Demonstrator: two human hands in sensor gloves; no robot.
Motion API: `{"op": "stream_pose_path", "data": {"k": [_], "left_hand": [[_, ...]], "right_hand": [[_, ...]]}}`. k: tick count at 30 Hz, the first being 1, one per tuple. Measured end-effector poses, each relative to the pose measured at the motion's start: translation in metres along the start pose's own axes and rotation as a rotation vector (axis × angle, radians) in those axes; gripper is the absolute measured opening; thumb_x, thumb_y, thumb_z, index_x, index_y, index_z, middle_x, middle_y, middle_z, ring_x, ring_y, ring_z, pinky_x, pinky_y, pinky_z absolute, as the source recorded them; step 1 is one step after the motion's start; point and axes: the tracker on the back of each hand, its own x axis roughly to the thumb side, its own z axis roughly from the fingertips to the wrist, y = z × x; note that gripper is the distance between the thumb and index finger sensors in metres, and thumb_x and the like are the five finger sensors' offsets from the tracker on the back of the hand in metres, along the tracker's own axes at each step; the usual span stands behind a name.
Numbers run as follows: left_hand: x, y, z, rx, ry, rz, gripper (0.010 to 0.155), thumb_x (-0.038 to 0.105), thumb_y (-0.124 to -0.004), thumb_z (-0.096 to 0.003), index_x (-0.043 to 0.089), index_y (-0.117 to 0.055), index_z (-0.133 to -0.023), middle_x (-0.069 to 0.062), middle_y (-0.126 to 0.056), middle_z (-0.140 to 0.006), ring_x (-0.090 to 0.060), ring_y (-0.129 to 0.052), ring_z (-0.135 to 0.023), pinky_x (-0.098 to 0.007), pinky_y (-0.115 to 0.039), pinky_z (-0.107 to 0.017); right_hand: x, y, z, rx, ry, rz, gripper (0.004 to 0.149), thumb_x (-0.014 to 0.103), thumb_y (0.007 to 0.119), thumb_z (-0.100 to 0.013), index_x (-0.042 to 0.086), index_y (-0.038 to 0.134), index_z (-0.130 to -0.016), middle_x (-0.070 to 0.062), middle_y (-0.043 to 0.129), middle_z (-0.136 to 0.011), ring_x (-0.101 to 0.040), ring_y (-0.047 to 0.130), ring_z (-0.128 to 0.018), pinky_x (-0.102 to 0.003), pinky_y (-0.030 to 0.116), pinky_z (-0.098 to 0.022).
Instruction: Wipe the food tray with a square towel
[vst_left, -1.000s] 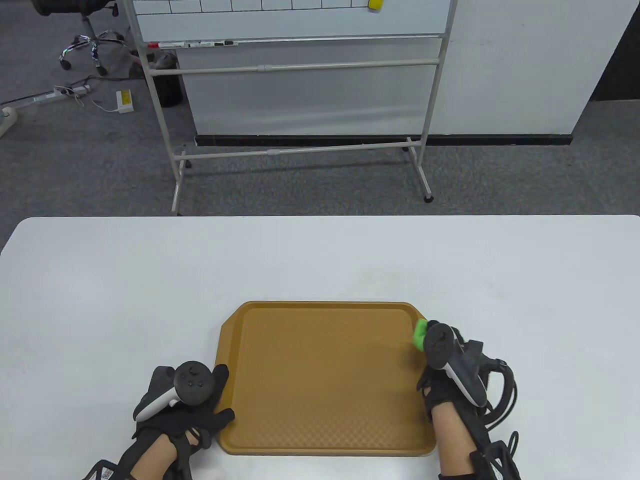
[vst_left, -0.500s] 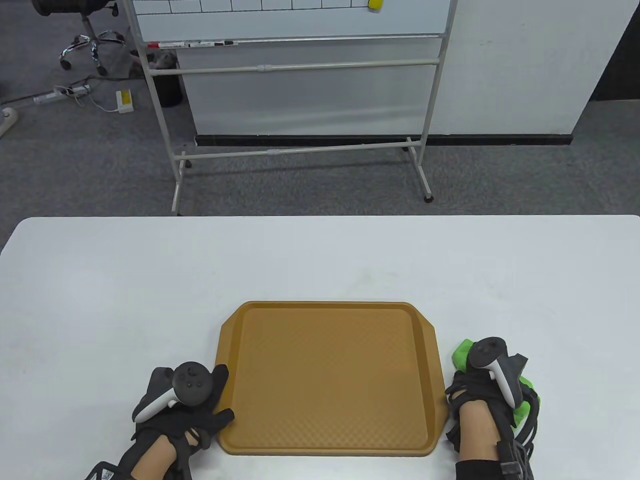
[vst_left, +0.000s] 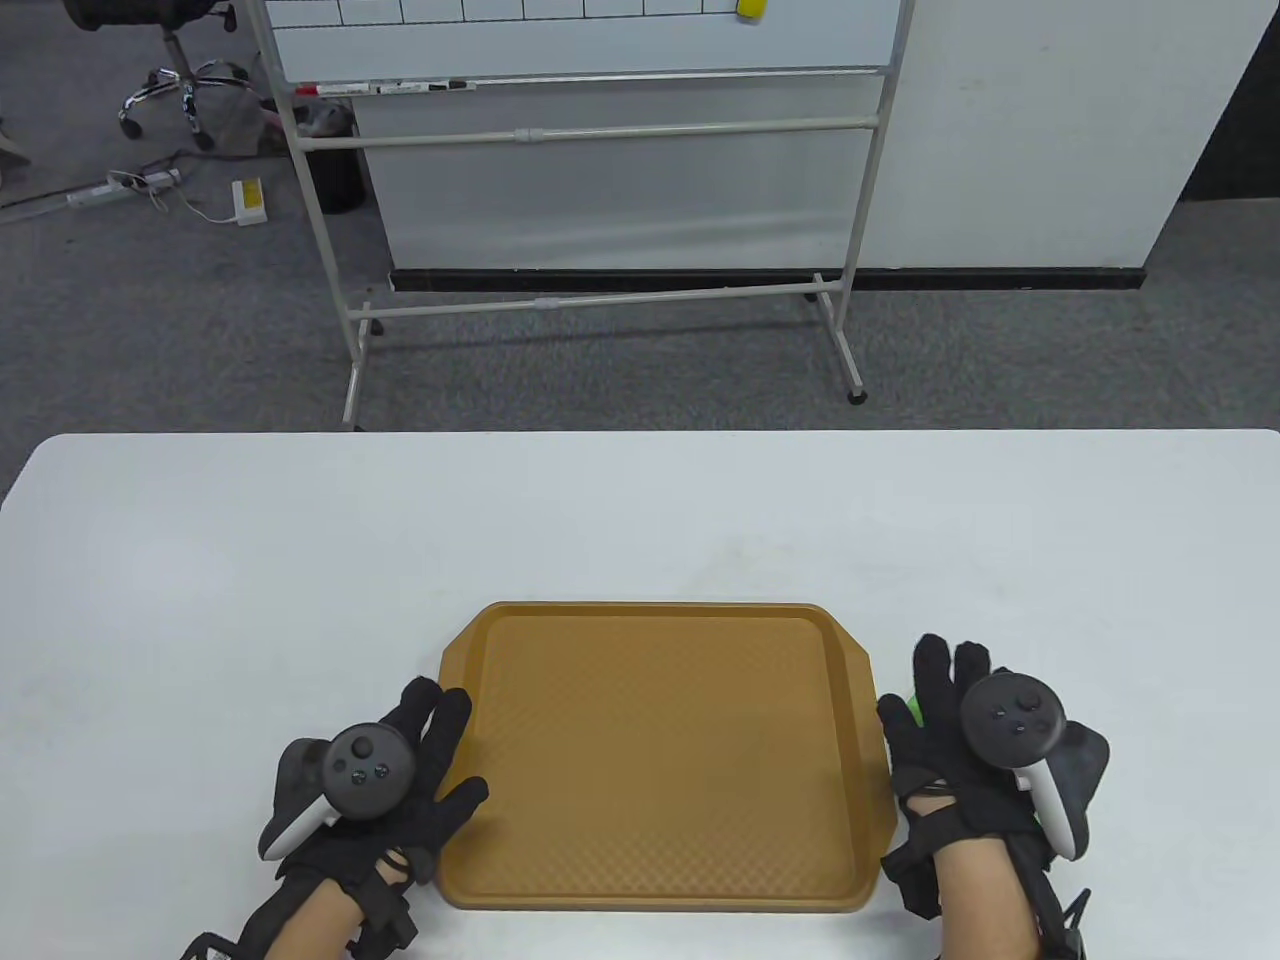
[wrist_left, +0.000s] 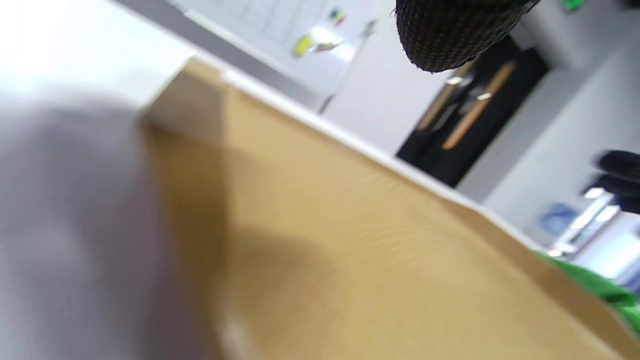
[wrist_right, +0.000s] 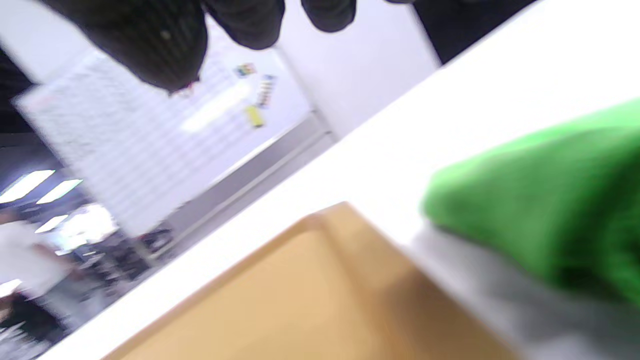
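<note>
The brown food tray (vst_left: 660, 750) lies empty on the white table near the front edge. My left hand (vst_left: 440, 740) is at its left rim with the fingers stretched out and the thumb over the rim, holding nothing. My right hand (vst_left: 930, 690) is just right of the tray, fingers stretched out, over the green towel (vst_left: 912, 708), which it mostly hides. In the right wrist view the towel (wrist_right: 540, 210) lies bunched on the table beside the tray (wrist_right: 300, 300), with the fingertips (wrist_right: 150, 45) lifted clear of it. The left wrist view shows the tray (wrist_left: 350, 250) and the towel (wrist_left: 600, 290) beyond it.
The white table (vst_left: 640, 520) extends far behind and to both sides of the tray. A whiteboard on a wheeled stand (vst_left: 600, 130) stands on the carpet beyond the table's far edge.
My right hand carried the towel off the tray's right rim onto the table beside it, then let go and spread its fingers. My left hand opened its fingers at the left rim.
</note>
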Motion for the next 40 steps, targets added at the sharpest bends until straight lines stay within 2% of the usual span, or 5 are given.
{"op": "stream_pose_path", "data": {"k": [6, 11, 14, 21, 40], "left_hand": [[0.026, 0.003, 0.006, 0.071, -0.204, -0.030, 0.080, 0.053, -0.069, -0.0516, 0.024, -0.026, -0.112, -0.011, -0.010, -0.120, -0.042, -0.034, -0.111, -0.064, -0.041, -0.074], [0.037, -0.002, 0.007, 0.032, -0.383, -0.012, 0.079, 0.052, -0.069, -0.0514, 0.026, -0.026, -0.112, -0.006, -0.009, -0.121, -0.035, -0.013, -0.113, -0.065, -0.030, -0.076], [0.039, -0.008, 0.006, -0.037, -0.422, -0.050, 0.079, 0.053, -0.069, -0.0516, 0.032, -0.020, -0.110, 0.004, 0.002, -0.118, -0.028, 0.007, -0.104, -0.060, -0.014, -0.076], [0.040, -0.022, 0.003, -0.171, -0.471, -0.091, 0.080, 0.054, -0.069, -0.0508, 0.034, -0.017, -0.109, 0.007, 0.006, -0.114, -0.026, 0.013, -0.100, -0.055, -0.003, -0.073], [0.040, -0.021, 0.004, -0.163, -0.460, -0.116, 0.079, 0.052, -0.069, -0.0509, 0.033, -0.021, -0.110, 0.008, 0.005, -0.114, -0.027, 0.014, -0.099, -0.055, -0.002, -0.072]], "right_hand": [[0.053, 0.049, 0.003, 0.232, -0.512, 0.121, 0.070, 0.052, 0.072, -0.049, 0.032, 0.047, -0.110, -0.009, 0.039, -0.120, -0.043, 0.033, -0.110, -0.072, 0.041, -0.069], [0.079, 0.092, 0.012, 0.372, -0.659, 0.279, 0.067, 0.051, 0.072, -0.049, 0.032, 0.051, -0.109, -0.007, 0.043, -0.120, -0.042, 0.037, -0.110, -0.072, 0.044, -0.070], [0.089, 0.113, 0.019, 0.446, -0.699, 0.367, 0.067, 0.051, 0.071, -0.049, 0.033, 0.051, -0.109, -0.006, 0.043, -0.120, -0.042, 0.038, -0.110, -0.071, 0.044, -0.070], [0.100, 0.136, 0.029, 0.526, -0.739, 0.432, 0.066, 0.051, 0.071, -0.049, 0.033, 0.051, -0.109, -0.007, 0.043, -0.120, -0.041, 0.039, -0.111, -0.071, 0.044, -0.070], [0.094, 0.142, 0.025, 0.578, -0.696, 0.448, 0.065, 0.051, 0.071, -0.049, 0.032, 0.054, -0.109, -0.007, 0.050, -0.119, -0.043, 0.046, -0.109, -0.071, 0.047, -0.069]]}}
